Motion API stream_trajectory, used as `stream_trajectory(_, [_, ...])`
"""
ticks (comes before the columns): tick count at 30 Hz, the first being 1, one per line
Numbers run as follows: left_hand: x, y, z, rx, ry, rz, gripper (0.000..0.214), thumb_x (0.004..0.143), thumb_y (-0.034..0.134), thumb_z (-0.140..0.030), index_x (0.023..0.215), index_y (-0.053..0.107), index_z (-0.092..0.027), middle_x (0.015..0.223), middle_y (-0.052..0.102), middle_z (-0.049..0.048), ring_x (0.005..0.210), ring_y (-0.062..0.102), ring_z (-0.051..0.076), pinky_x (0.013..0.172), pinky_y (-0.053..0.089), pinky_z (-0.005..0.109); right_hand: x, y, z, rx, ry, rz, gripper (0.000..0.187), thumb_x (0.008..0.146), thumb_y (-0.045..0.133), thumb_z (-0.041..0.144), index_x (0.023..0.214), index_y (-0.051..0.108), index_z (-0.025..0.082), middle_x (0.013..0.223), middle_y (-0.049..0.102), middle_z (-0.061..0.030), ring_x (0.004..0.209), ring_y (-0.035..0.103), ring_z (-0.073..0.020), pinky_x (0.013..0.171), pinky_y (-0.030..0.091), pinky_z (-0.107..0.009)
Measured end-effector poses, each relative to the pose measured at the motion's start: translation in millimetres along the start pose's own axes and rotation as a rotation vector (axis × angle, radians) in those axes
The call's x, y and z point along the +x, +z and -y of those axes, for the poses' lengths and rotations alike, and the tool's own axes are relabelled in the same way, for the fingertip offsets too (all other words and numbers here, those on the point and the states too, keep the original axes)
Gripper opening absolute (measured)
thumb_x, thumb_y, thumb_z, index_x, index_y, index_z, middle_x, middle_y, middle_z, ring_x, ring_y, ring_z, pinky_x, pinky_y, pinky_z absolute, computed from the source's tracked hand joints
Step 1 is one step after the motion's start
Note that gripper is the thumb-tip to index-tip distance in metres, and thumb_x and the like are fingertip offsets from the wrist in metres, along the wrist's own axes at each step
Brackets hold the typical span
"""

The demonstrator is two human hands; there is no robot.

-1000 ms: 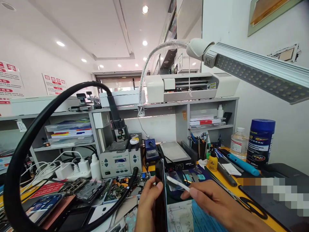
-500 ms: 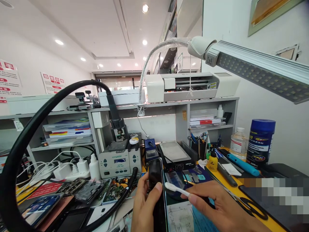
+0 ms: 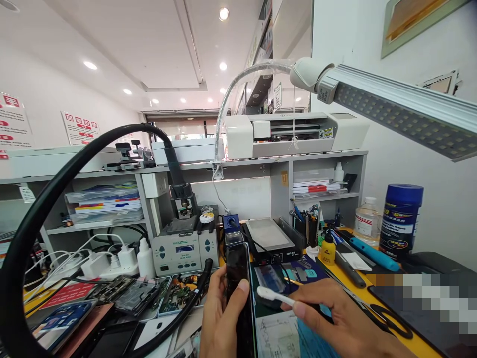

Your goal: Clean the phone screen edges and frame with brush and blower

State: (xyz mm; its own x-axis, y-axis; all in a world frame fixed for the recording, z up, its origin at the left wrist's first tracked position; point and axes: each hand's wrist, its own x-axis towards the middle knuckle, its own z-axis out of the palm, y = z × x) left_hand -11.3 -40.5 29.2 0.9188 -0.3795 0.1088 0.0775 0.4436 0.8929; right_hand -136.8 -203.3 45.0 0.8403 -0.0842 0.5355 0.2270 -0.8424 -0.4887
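My left hand (image 3: 220, 315) grips a smartphone (image 3: 238, 278) by its long edges, the thumb lying across its dark, glossy face. The phone stands nearly upright and its lower end is out of view. To the right, my right hand (image 3: 331, 318) pinches a toothbrush-like brush (image 3: 269, 293) with a white, rounded head and what looks like a dark handle. Its head points left and sits just off the phone's right edge. Below the brush lie a printed paper sheet (image 3: 279, 333) and a dark green work surface.
Left of the phone are circuit boards (image 3: 179, 296), old phones and a thick black hose (image 3: 74, 159). A grey soldering station (image 3: 184, 251) and a flat heating plate (image 3: 270, 233) stand behind. Scissors (image 3: 387, 318), a yellow bottle (image 3: 328, 248) and a blue-lidded can (image 3: 401, 221) are at right.
The brush head has shifted slightly right and down, away from the phone. The phone has tilted a little, and the dark reflection at its top has changed.
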Motion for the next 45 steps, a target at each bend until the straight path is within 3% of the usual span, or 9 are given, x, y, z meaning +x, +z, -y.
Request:
stream_trajectory(5, [-3.3, 1.6, -5.5, -0.005, -0.022, 0.056, 0.074, 0.066, 0.087, -0.056, 0.122, 0.058, -0.016, 0.110, 0.076, 0.0094, 0.109, 0.068, 0.031, 0.094, 0.050, 0.036, 0.6, 1.9, 0.5, -0.016, 0.015, -0.014, 0.047, 0.104, 0.049, 0.046, 0.082, 0.079, 0.019, 0.071, 0.073, -0.0061, 0.065, 0.065, -0.0209, 0.060, 0.051, -0.027])
stream_trajectory(8, [-5.0, 3.8, -11.3, 0.015, -0.024, 0.031, 0.078, 0.061, 0.089, -0.059, 0.119, 0.059, -0.017, 0.110, 0.077, 0.0106, 0.110, 0.069, 0.032, 0.092, 0.051, 0.036, -0.7, 4.1, 0.0, -0.004, 0.007, -0.039, 0.042, 0.103, 0.052, 0.045, 0.085, 0.080, 0.020, 0.074, 0.075, -0.0068, 0.068, 0.068, -0.0224, 0.063, 0.054, -0.028])
stream_trajectory(14, [-3.5, 3.8, -16.7, 0.146, -0.055, 0.053, 0.083, 0.064, 0.081, -0.074, 0.117, 0.059, -0.014, 0.104, 0.077, 0.0134, 0.101, 0.070, 0.033, 0.089, 0.049, 0.038, -4.7, 9.8, -0.3, -0.043, 0.030, -0.121, 0.035, 0.102, 0.052, 0.041, 0.093, 0.079, 0.021, 0.089, 0.079, -0.0087, 0.072, 0.071, -0.0233, 0.063, 0.055, -0.029])
stream_trajectory(22, [-0.4, 6.2, -10.6, 0.251, -0.075, 0.023, 0.092, 0.062, 0.074, -0.084, 0.118, 0.057, -0.013, 0.098, 0.077, 0.0139, 0.089, 0.072, 0.030, 0.080, 0.053, 0.037, -3.8, 9.8, 20.6, 0.053, -0.005, -0.150, 0.041, 0.105, 0.046, 0.052, 0.110, 0.078, 0.027, 0.086, 0.077, -0.0075, 0.077, 0.073, -0.0240, 0.067, 0.057, -0.029])
stream_trajectory(28, [-3.5, 9.7, -8.8, 0.278, -0.054, 0.025, 0.074, 0.069, 0.075, -0.077, 0.109, 0.060, -0.016, 0.091, 0.079, 0.0126, 0.082, 0.075, 0.029, 0.073, 0.056, 0.034, -4.2, 10.7, 18.0, -0.035, -0.067, -0.067, 0.048, 0.107, 0.042, 0.047, 0.086, 0.076, 0.020, 0.071, 0.071, -0.0064, 0.065, 0.066, -0.0199, 0.065, 0.052, -0.030])
stream_trajectory(34, [-7.0, 13.1, -9.1, 0.351, -0.045, 0.020, 0.070, 0.070, 0.072, -0.076, 0.106, 0.063, -0.016, 0.082, 0.078, 0.0097, 0.075, 0.073, 0.028, 0.070, 0.054, 0.035, -4.3, 10.5, 15.8, -0.084, -0.081, -0.081, 0.046, 0.106, 0.045, 0.044, 0.086, 0.078, 0.019, 0.069, 0.071, -0.0067, 0.063, 0.065, -0.0196, 0.063, 0.050, -0.029])
stream_trajectory(40, [-8.8, 12.4, -11.4, 0.489, 0.028, 0.000, 0.063, 0.075, 0.066, -0.073, 0.107, 0.064, -0.018, 0.085, 0.076, 0.0089, 0.085, 0.070, 0.033, 0.079, 0.049, 0.040, -6.8, 16.7, 2.2, -0.061, -0.085, -0.158, 0.047, 0.104, 0.046, 0.046, 0.077, 0.076, 0.020, 0.060, 0.066, -0.0045, 0.055, 0.058, -0.0183, 0.055, 0.043, -0.029])
stream_trajectory(45, [-8.8, 11.5, -9.3, 0.536, 0.050, -0.032, 0.065, 0.074, 0.066, -0.076, 0.106, 0.066, -0.020, 0.077, 0.072, 0.0062, 0.077, 0.068, 0.032, 0.073, 0.046, 0.037, -4.6, 12.7, 8.5, -0.053, -0.027, -0.085, 0.054, 0.106, 0.041, 0.048, 0.072, 0.071, 0.019, 0.060, 0.062, -0.0031, 0.056, 0.057, -0.0171, 0.058, 0.043, -0.029])
